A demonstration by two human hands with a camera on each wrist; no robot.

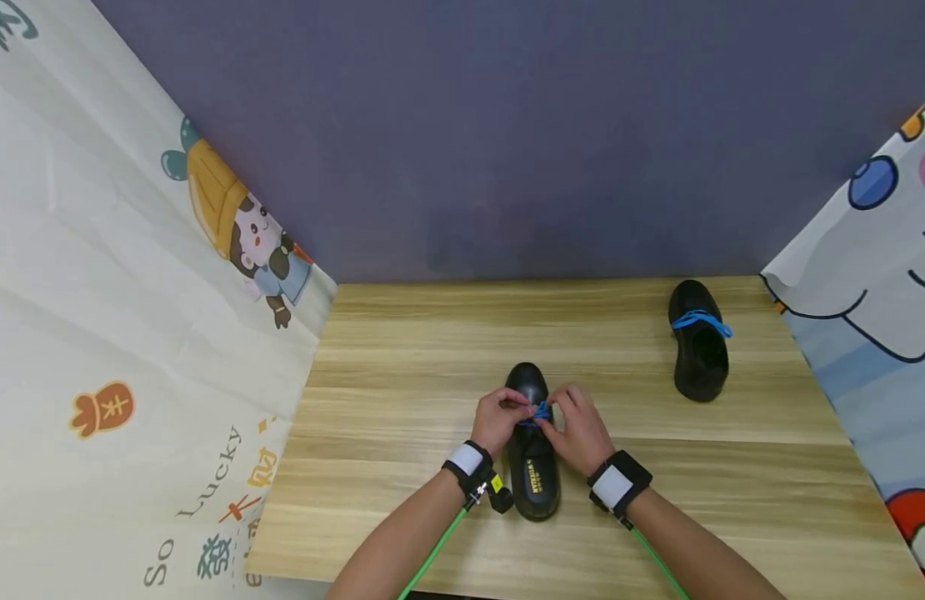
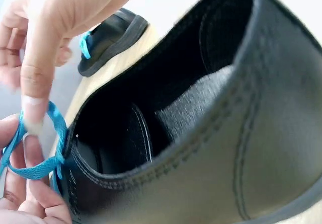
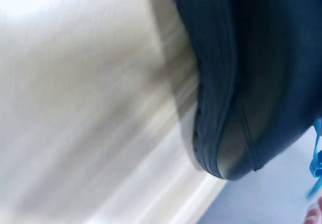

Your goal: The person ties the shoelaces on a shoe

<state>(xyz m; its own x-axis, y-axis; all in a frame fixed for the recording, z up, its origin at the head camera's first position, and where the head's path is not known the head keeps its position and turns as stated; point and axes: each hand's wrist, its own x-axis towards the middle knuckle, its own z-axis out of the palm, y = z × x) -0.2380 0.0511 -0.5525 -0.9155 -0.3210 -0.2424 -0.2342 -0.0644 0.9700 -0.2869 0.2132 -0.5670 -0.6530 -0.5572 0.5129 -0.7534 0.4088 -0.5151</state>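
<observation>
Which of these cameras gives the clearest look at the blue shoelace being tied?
The left wrist view: the blue shoelace fills the corner close up, pinched between fingers beside the black shoe. The head view shows it only as a small blue spot between both hands. The right wrist view is blurred, with just a blue sliver at the edge.

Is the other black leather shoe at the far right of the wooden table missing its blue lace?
No, that black shoe has a blue lace across its top.
</observation>
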